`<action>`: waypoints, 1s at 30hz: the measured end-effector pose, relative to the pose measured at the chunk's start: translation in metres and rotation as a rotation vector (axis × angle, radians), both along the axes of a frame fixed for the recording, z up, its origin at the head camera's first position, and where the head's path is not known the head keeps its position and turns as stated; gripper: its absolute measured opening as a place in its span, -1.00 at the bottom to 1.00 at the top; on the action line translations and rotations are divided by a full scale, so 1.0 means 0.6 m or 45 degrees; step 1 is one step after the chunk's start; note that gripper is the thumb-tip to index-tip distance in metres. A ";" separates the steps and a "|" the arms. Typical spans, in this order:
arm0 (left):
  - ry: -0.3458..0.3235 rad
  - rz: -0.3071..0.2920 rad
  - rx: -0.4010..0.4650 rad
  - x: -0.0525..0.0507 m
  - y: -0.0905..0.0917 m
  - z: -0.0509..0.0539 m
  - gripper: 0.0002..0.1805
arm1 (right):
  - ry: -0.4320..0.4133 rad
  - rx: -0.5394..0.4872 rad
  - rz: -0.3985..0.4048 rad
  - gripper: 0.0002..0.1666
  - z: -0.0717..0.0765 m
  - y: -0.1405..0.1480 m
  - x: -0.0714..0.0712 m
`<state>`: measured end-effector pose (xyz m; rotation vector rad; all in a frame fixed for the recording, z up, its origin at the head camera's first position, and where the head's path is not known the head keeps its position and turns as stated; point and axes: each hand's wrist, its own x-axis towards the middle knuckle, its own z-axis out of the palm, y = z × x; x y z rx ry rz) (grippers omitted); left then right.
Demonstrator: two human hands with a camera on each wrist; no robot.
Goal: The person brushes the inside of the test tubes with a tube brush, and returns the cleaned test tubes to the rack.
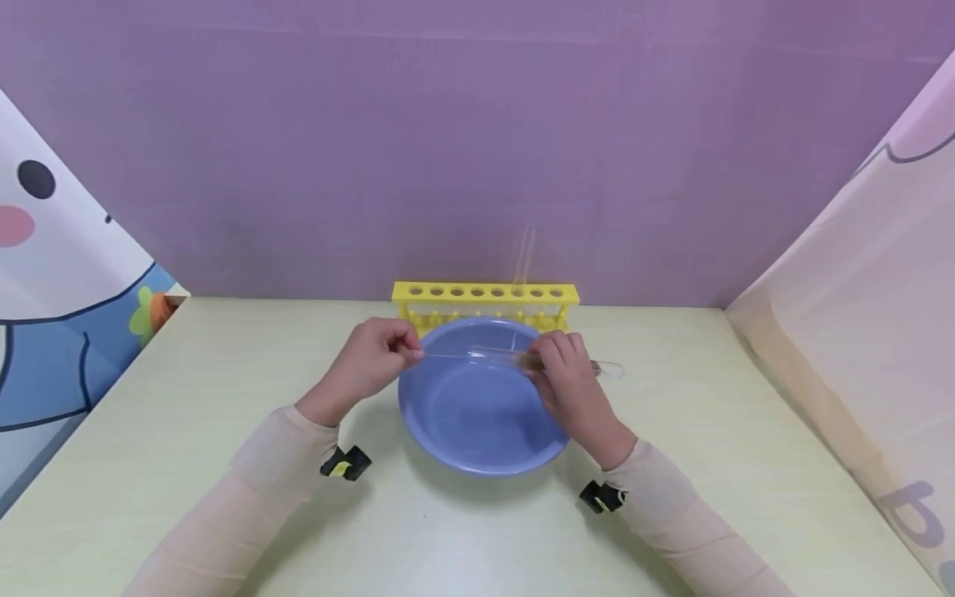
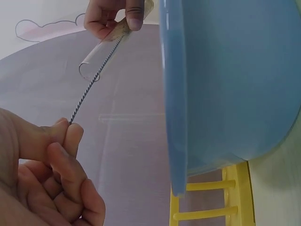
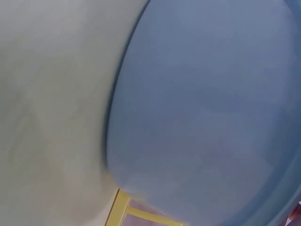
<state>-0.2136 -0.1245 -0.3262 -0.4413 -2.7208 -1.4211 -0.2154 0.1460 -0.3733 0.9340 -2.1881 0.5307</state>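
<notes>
My left hand (image 1: 373, 361) pinches the twisted wire handle of a test tube brush (image 2: 91, 85) between thumb and forefinger, left of the basin's far part. The brush's brown bristles sit inside a clear test tube (image 2: 94, 60). My right hand (image 1: 573, 385) grips this tube around its middle, with the mouth facing left and the rounded end sticking out to the right. Tube and brush lie nearly level above a blue basin (image 1: 481, 460). In the right wrist view the basin fills most of the picture, and the tube is out of sight.
Behind the basin stands a yellow test tube rack (image 1: 448, 292), its lower part partly hidden by the rim. Another clear test tube (image 1: 525, 253) leans in one of its holes. A purple backdrop (image 1: 477, 149) closes off the pale table (image 1: 462, 539) at the back.
</notes>
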 end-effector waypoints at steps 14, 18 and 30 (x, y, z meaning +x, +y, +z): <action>0.009 -0.025 -0.005 -0.001 0.019 -0.003 -0.92 | -0.014 0.018 0.006 -0.62 0.002 -0.007 0.001; 0.029 -0.028 -0.033 -0.002 0.025 -0.006 -0.92 | 0.004 0.022 0.023 -0.63 0.004 -0.008 0.001; 0.013 -0.063 -0.151 -0.005 0.027 -0.006 -0.92 | 0.025 0.047 0.034 -0.62 0.010 -0.009 -0.001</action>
